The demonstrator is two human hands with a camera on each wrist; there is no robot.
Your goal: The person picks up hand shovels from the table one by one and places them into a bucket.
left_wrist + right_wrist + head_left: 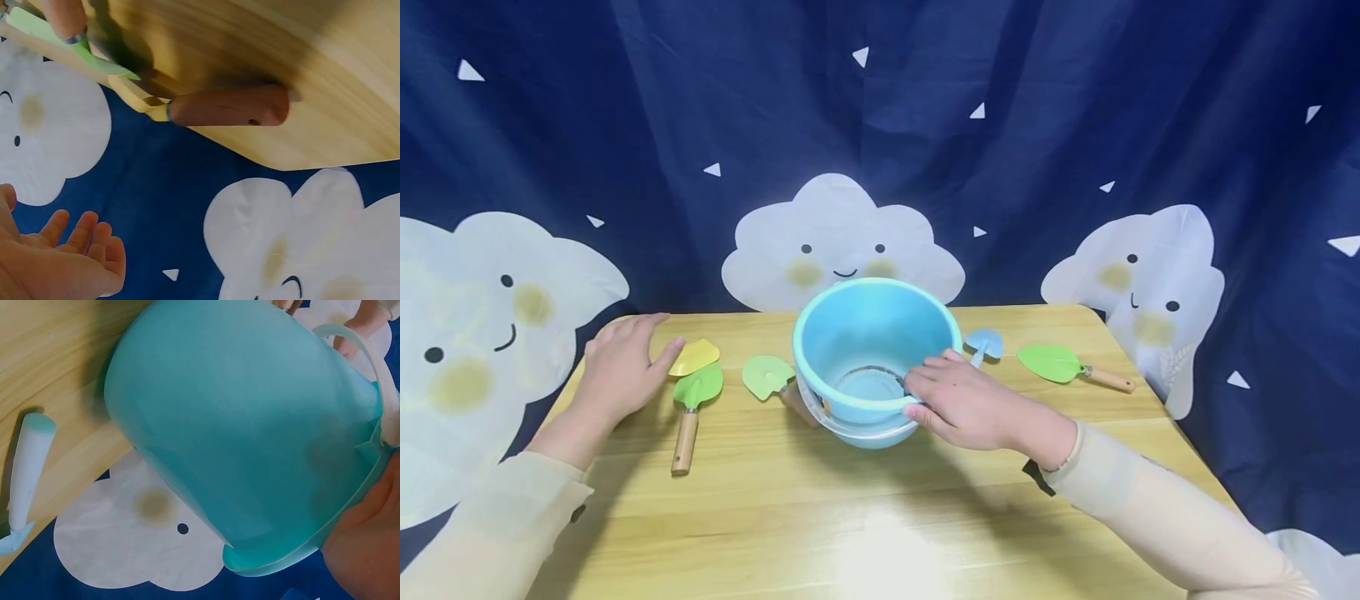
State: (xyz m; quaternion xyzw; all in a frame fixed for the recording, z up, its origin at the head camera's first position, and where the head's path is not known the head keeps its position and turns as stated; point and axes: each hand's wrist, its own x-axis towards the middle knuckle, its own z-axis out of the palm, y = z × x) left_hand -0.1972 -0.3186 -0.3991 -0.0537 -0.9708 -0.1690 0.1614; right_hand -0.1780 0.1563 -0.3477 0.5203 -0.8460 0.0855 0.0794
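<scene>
A light blue bucket point(850, 325) is at the middle of the table, its mouth facing up. My right hand point(966, 398) grips its right rim, fingers inside the wall and thumb outside. The pale bail handle point(369, 353) hangs down along the bucket's near side. Over the table's left side, my left hand point(621, 367) has its fingers spread and holds nothing. Closest to its thumb lies a yellow toy shovel point(700, 354); the left wrist view shows its wooden handle point(231, 106). A green trowel point(698, 385) lies just in front of the yellow one.
A pale green spade point(767, 377) lies left of the bucket, its handle partly hidden behind it. Right of the bucket are a small blue shovel point(984, 342) and a green leaf-shaped trowel point(1051, 363). A dark blue curtain point(910, 150) with clouds hangs behind the wooden table point(760, 517).
</scene>
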